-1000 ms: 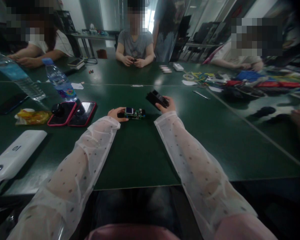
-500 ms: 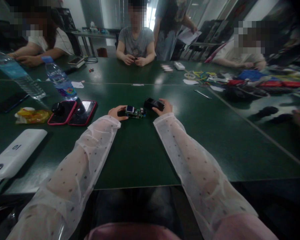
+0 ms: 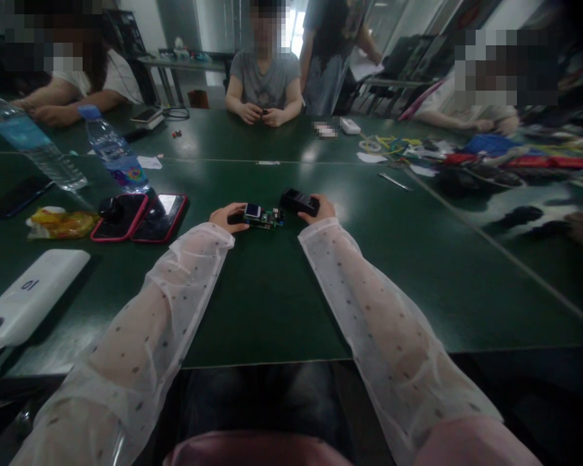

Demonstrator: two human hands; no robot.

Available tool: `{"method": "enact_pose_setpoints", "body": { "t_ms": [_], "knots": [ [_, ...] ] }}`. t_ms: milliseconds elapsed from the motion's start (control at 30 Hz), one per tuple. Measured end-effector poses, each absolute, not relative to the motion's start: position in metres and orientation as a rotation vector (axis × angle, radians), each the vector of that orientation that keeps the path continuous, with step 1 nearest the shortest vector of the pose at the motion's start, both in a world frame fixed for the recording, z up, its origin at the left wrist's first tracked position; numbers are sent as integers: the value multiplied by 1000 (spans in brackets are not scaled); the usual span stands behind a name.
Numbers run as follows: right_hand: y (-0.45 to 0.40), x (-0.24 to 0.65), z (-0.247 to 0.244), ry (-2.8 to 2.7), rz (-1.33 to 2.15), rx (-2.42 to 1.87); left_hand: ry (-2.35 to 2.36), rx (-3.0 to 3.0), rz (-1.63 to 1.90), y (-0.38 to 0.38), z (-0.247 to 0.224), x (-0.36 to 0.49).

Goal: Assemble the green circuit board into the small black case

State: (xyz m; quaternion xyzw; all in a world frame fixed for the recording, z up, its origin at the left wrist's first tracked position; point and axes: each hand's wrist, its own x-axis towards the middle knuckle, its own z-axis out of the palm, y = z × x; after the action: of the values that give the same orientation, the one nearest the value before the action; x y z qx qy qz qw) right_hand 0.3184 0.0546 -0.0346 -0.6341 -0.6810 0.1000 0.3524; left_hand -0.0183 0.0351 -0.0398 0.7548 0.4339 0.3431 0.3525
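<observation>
Near the middle of the dark green table (image 3: 272, 285), a green circuit board (image 3: 267, 219) with a small screen at its left end is gripped by my left hand (image 3: 227, 217). The thumb is at the board's near left corner. Just to the right, a black case (image 3: 298, 202) is held at its right end by my right hand (image 3: 322, 210). A narrow gap separates the board from the case.
On the left are two phones in red cases (image 3: 159, 219), a yellow wrapper (image 3: 63, 223), a white power bank (image 3: 34, 294) and water bottles (image 3: 114, 152). Tangled cables (image 3: 393, 147) and tweezers (image 3: 394, 182) lie right. A person (image 3: 265, 84) sits opposite.
My right thumb has shifted down off the top of the black case, and the case is turned slightly. My left hand and the circuit board have stayed nearly the same.
</observation>
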Motion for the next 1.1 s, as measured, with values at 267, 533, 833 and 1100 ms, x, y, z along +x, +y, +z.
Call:
{"method": "enact_pose_setpoints", "body": {
  "t_ms": [267,533,833,1100],
  "knots": [
    [26,284,-5,-1765,446,-1189,1159,1931,860,29,-33,-17],
    [6,252,-2,-1923,498,-1126,1209,1920,876,28,-32,-14],
    [8,250,-11,-1965,490,-1138,1292,1903,881,18,-21,-8],
    [8,252,-12,-2003,497,-1177,1341,1969,809,13,-14,-5]
  ]
}}
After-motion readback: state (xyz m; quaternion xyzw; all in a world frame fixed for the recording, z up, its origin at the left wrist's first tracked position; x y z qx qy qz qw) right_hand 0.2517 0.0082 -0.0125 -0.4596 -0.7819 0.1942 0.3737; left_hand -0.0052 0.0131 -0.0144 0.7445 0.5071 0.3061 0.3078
